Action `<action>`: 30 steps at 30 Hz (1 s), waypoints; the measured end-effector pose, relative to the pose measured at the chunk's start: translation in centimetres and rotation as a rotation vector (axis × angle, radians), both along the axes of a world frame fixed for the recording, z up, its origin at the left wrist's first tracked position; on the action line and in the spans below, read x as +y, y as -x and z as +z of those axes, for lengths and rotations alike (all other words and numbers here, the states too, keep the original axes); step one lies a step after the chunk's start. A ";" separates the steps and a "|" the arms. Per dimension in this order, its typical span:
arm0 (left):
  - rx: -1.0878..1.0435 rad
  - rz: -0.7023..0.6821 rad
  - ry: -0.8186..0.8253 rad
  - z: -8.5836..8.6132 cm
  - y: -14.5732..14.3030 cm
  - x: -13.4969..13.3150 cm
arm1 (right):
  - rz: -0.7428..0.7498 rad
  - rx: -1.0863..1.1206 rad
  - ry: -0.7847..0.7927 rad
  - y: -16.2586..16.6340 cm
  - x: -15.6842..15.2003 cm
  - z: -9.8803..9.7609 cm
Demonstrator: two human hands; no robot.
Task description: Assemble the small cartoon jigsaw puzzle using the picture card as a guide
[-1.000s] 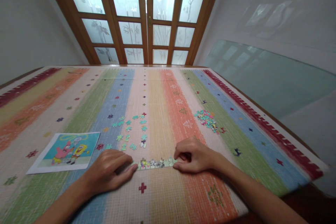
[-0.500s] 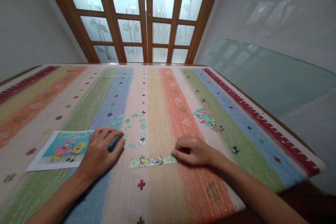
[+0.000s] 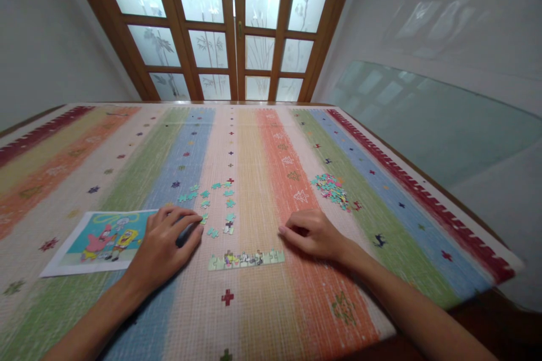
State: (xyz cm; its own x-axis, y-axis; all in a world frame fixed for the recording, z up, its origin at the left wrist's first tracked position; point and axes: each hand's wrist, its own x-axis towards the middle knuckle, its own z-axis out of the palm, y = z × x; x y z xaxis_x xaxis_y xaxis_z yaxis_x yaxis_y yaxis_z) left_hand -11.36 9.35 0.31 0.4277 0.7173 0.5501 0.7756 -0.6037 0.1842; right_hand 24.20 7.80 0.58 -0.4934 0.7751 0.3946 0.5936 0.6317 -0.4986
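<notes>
My left hand (image 3: 163,245) curls over loose pieces (image 3: 210,201) just beyond its fingertips. The strip (image 3: 246,259) lies crosswise between hands, nearer my right hand (image 3: 314,234), loosely curled and empty.

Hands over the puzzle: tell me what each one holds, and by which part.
Neither visibly holds anything. The left hand rests fingers-down by loose teal pieces; the right hand lies beside the joined strip, apart from it.

- The left hand (image 3: 163,242) lies palm down, fingers loosely curled and thumb spread out.
- The right hand (image 3: 315,232) rests low, fingers curled under, forearm stretching back to the lower right.
</notes>
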 end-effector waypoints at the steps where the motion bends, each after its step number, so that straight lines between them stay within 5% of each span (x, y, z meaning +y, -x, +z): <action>1: -0.002 0.001 0.004 0.0 0.0 0.0 | -0.002 -0.001 -0.001 0.0 0.0 0.0; 24: 0.001 -0.008 0.063 0.2 0.0 -0.1 | 0.003 0.016 -0.002 0.1 0.0 0.0; 30: -0.025 -0.104 0.032 0.6 -0.3 -0.4 | 0.008 0.010 0.008 0.1 0.1 -0.1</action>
